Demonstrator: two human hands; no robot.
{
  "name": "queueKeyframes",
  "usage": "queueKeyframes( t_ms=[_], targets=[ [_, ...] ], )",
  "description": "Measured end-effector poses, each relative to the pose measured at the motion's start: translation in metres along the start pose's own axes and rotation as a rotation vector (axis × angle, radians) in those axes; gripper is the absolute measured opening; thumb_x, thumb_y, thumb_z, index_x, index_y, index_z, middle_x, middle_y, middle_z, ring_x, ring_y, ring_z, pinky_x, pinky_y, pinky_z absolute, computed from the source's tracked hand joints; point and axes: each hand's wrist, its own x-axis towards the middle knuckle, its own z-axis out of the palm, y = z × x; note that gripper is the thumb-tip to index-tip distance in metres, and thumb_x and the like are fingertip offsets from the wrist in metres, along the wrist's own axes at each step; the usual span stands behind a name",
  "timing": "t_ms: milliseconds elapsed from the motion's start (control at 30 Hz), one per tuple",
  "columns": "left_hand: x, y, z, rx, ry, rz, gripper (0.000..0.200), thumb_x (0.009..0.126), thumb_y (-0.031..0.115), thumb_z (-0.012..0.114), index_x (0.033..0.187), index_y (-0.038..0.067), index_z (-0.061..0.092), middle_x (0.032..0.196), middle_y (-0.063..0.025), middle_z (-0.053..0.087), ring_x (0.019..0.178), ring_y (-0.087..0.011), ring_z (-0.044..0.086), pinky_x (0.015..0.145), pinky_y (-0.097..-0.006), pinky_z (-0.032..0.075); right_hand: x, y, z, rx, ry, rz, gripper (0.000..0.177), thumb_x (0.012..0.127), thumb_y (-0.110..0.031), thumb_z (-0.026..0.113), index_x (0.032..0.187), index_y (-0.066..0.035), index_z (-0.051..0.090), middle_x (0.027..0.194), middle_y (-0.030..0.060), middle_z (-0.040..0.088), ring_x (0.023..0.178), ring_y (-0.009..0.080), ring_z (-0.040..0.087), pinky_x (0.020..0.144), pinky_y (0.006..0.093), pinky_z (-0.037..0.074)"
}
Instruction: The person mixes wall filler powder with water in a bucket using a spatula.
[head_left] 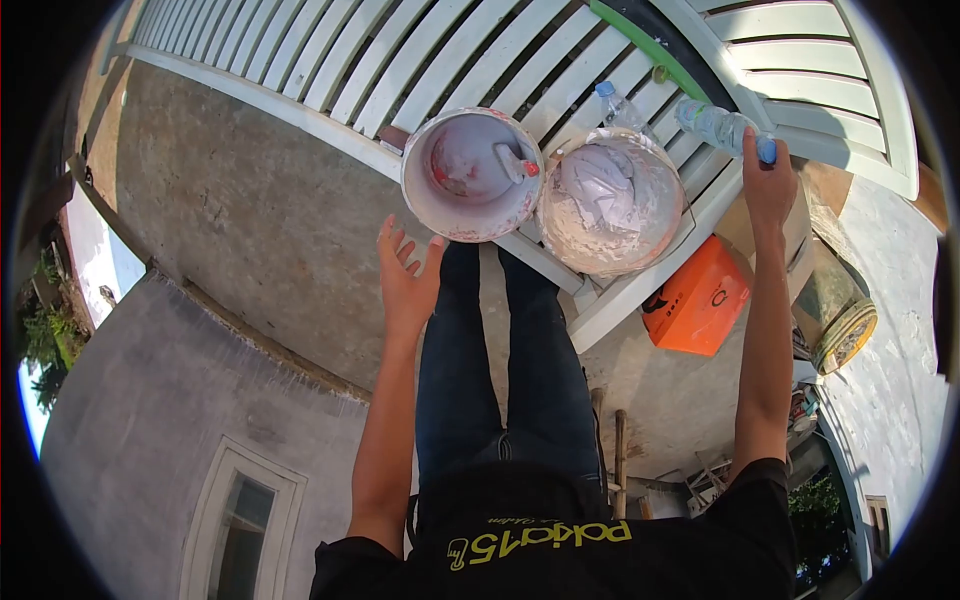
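My right hand [768, 188] grips a clear plastic water bottle [712, 122] near its blue cap, over the right end of the white slatted bench [330, 130]. Fingers spread, my left hand [410, 282] holds nothing and hovers just below a pale bucket [416, 185]. Inside that bucket lies a scraper-like tool [512, 160] with a red end, and pinkish residue coats its walls. Beside it stands a second bucket [612, 262], smeared with dried material and containing a pale, paste-like mass [598, 188]. Another clear bottle [620, 108] with a blue cap lies behind this bucket.
An orange box [700, 298] sits on the floor below the bench's right end. Near it are a cardboard box [790, 235] and a dirty tipped container [845, 330]. A green-edged dark object [650, 45] rests at the back of the bench.
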Motion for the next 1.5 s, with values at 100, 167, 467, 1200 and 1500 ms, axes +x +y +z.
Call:
queueKeyframes(
  t_ms=[100, 167, 467, 1200, 1500],
  targets=[
    [0.024, -0.006, 0.002, -0.117, -0.090, -0.021, 0.081, 0.097, 0.033, 0.068, 0.157, 0.006, 0.021, 0.139, -0.0255, 0.050, 0.127, -0.0309, 0.054, 0.098, -0.0416, 0.049, 0.003, 0.012, 0.035, -0.108, -0.058, 0.092, 0.053, 0.091, -0.059, 0.061, 0.100, -0.007, 0.066, 0.079, 0.0140, 0.070, 0.081, 0.0344, 0.070, 0.078, 0.0447, 0.053],
    [0.039, -0.015, 0.008, -0.195, -0.160, -0.019, 0.080, 0.098, 0.031, 0.066, 0.158, 0.006, 0.020, 0.138, -0.0245, 0.052, 0.123, -0.0293, 0.057, 0.096, -0.0393, 0.051, 0.006, 0.019, 0.047, -0.055, -0.090, 0.139, 0.055, 0.090, -0.061, 0.060, 0.105, -0.008, 0.065, 0.084, 0.0145, 0.072, 0.087, 0.0352, 0.070, 0.081, 0.0461, 0.052],
    [0.059, -0.029, 0.019, -0.374, -0.233, -0.081, 0.071, 0.101, 0.025, 0.061, 0.158, 0.010, 0.022, 0.142, -0.0163, 0.050, 0.121, -0.0257, 0.058, 0.081, -0.0337, 0.056, 0.033, -0.022, 0.037, -0.321, -0.281, 0.118, 0.070, 0.088, -0.068, 0.054, 0.119, -0.007, 0.063, 0.108, 0.0194, 0.072, 0.104, 0.0385, 0.068, 0.088, 0.0477, 0.051],
    [0.058, -0.013, 0.011, -0.389, -0.333, -0.101, 0.067, 0.105, 0.037, 0.050, 0.158, 0.011, 0.018, 0.130, -0.0204, 0.058, 0.106, -0.0247, 0.067, 0.081, -0.0342, 0.061, -0.082, -0.211, 0.030, 0.424, -0.438, -0.526, 0.017, 0.090, -0.014, 0.068, 0.100, -0.001, 0.066, 0.090, 0.0109, 0.065, 0.080, 0.0221, 0.067, 0.068, 0.0357, 0.054],
    [0.065, -0.032, 0.031, -0.192, -0.132, 0.117, 0.054, 0.106, 0.025, 0.039, 0.154, 0.007, 0.022, 0.125, -0.0335, 0.058, 0.105, -0.0474, 0.064, 0.079, -0.0482, 0.053, -0.137, -0.275, 0.114, -0.729, -0.869, -0.856, 0.024, 0.081, -0.016, 0.072, 0.104, -0.011, 0.075, 0.104, 0.0054, 0.069, 0.105, 0.0243, 0.057, 0.071, 0.0357, 0.048]
  ],
)
